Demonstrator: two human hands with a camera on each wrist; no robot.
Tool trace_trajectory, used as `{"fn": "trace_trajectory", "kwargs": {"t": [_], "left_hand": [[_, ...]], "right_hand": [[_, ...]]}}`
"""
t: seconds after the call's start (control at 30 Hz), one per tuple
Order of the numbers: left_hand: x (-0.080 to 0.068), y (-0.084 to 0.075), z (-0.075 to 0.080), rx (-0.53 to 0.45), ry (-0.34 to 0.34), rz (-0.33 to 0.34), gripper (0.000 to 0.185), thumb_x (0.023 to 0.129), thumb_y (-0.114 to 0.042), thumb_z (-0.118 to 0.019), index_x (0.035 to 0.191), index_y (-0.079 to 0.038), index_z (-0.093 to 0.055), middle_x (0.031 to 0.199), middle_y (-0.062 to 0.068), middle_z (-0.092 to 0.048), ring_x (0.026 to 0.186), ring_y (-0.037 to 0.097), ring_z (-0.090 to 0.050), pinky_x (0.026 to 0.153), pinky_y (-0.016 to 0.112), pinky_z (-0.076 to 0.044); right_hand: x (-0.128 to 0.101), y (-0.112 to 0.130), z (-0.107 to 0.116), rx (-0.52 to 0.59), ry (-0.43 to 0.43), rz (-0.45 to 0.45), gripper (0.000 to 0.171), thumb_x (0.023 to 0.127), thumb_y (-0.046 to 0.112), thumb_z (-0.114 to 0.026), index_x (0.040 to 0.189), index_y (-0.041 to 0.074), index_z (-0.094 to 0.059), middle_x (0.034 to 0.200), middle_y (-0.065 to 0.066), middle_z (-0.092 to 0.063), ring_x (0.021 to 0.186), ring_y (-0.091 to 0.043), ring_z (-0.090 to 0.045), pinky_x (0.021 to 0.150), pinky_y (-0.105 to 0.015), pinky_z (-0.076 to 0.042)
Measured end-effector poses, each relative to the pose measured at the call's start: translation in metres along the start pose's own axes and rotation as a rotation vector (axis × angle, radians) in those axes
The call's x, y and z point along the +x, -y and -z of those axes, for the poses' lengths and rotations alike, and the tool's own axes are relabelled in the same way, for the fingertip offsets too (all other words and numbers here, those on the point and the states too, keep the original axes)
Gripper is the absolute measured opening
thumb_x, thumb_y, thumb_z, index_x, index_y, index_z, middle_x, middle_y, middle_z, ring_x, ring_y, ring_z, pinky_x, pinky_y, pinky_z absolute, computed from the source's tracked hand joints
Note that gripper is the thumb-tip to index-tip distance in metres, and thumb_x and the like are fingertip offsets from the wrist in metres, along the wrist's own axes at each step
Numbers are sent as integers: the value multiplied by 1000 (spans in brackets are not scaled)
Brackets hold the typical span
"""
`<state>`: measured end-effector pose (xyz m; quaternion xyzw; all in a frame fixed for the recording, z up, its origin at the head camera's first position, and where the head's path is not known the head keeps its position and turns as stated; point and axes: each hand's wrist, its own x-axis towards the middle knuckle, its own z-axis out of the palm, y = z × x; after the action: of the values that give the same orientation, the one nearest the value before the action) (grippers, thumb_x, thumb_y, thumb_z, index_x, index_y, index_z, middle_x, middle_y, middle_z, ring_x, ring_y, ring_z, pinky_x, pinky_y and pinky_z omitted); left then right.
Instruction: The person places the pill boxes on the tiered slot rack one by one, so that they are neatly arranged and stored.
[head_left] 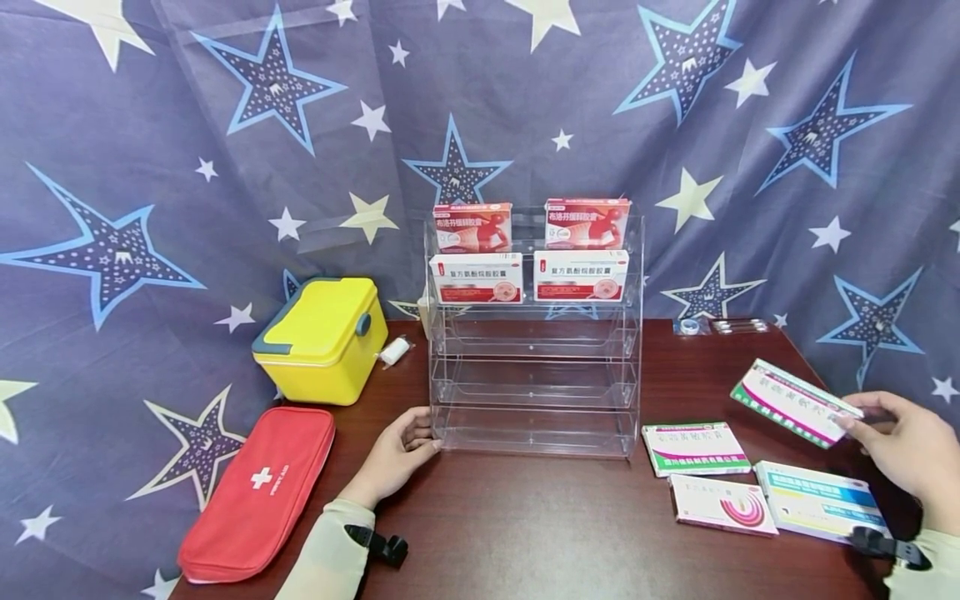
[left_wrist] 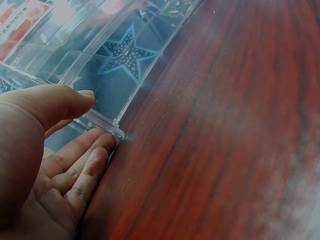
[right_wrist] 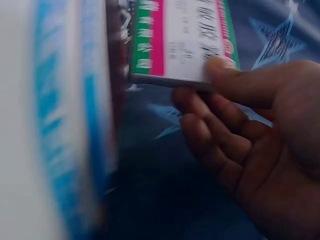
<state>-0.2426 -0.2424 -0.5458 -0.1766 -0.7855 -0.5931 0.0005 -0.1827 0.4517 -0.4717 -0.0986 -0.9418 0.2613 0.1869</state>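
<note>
In the head view, my right hand (head_left: 903,433) pinches the right end of a white, green and pink medicine box (head_left: 795,403), lifted and tilted above the table. In the right wrist view, the thumb lies on the printed face of this medicine box (right_wrist: 185,40), with fingers underneath. A clear stepped display rack (head_left: 532,433) stands at the centre. My left hand (head_left: 401,450) holds its lower left corner; the left wrist view has the thumb in front and the fingertips against the rack's edge (left_wrist: 117,132). Two red-and-pink boxes (head_left: 473,228) and two white-and-red boxes (head_left: 476,279) fill the rack's upper tiers.
On the table at right lie another green-and-white box (head_left: 696,448), a white-and-pink box (head_left: 723,503) and a blue-and-white box (head_left: 821,500). At left are a yellow case (head_left: 318,333), a red first-aid pouch (head_left: 258,492) and a small white roll (head_left: 394,351). A starred curtain hangs behind.
</note>
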Motion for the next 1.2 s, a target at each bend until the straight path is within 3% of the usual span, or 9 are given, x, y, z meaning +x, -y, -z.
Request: {"fn": "trace_trajectory", "kwargs": {"t": [0.07, 0.2, 0.33, 0.43, 0.53, 0.67, 0.9, 1.0, 1.2], "left_hand": [[0, 0, 0, 1, 5, -1, 50, 94, 0, -77, 139, -1, -57, 121, 18, -69, 110, 34, -68, 95, 29, -57], [0, 0, 0, -2, 6, -3, 50, 94, -1, -77, 140, -1, -57, 121, 19, -69, 111, 36, -67, 95, 29, -57], [-1, -1, 1, -5, 2, 3, 50, 94, -1, -78, 139, -2, -58, 121, 20, -69, 111, 38, -67, 95, 29, -56], [-1, -3, 2, 4, -6, 15, 50, 93, -2, -78, 139, -3, -58, 121, 21, -68, 111, 37, -66, 95, 29, -56], [0, -5, 2, 2, -11, 27, 50, 94, -1, -78, 140, -3, -57, 122, 22, -68, 112, 37, -66, 96, 29, -56], [0, -4, 0, -13, -5, 33, 50, 94, 0, -77, 140, -2, -57, 125, 24, -67, 114, 40, -66, 96, 28, -55], [-1, -5, 0, -14, -6, 38, 50, 94, 1, -76, 140, -3, -57, 125, 24, -67, 115, 40, -65, 96, 28, -55], [-1, -5, 0, -17, -2, 37, 50, 94, 0, -76, 140, -3, -57, 126, 25, -67, 116, 40, -65, 96, 28, -55], [-1, -4, 0, -8, -6, 40, 51, 94, -2, -77, 141, -3, -57, 125, 23, -67, 115, 38, -66, 96, 28, -55]], "right_hand": [[1, 16, 9, 71, -61, 26, 27, 99, 3, -70, 121, -10, -63, 94, -26, -69, 58, -1, -56, 43, -22, -47], [5, 62, 27, 236, -213, 138, 25, 95, -4, -73, 118, -11, -65, 93, 21, -63, 63, 17, -52, 48, -10, -44], [9, 122, 44, 218, -267, 180, 30, 94, 8, -79, 121, -1, -70, 86, 46, -47, 62, 19, -49, 49, -9, -39], [16, 165, 45, 207, -256, 251, 32, 90, 16, -85, 119, 8, -75, 76, 42, -52, 60, 17, -51, 51, -10, -39], [24, 202, 34, 267, -239, 387, 29, 86, 11, -88, 113, 10, -77, 78, 19, -70, 64, 17, -55, 57, -7, -40], [31, 247, 11, 292, -184, 525, 25, 85, 10, -88, 107, 13, -77, 82, -6, -76, 65, 7, -62, 57, -10, -42], [44, 305, -41, 307, -68, 646, 20, 87, 11, -87, 103, 14, -75, 97, -1, -77, 74, -15, -75, 63, -30, -57], [46, 323, -59, 288, -43, 667, 20, 88, 14, -87, 103, 14, -74, 100, -1, -77, 76, -16, -75, 68, -39, -60], [46, 348, -90, 200, -23, 687, 21, 89, 19, -87, 104, 16, -72, 102, 0, -75, 75, -13, -73, 73, -41, -60]]}}
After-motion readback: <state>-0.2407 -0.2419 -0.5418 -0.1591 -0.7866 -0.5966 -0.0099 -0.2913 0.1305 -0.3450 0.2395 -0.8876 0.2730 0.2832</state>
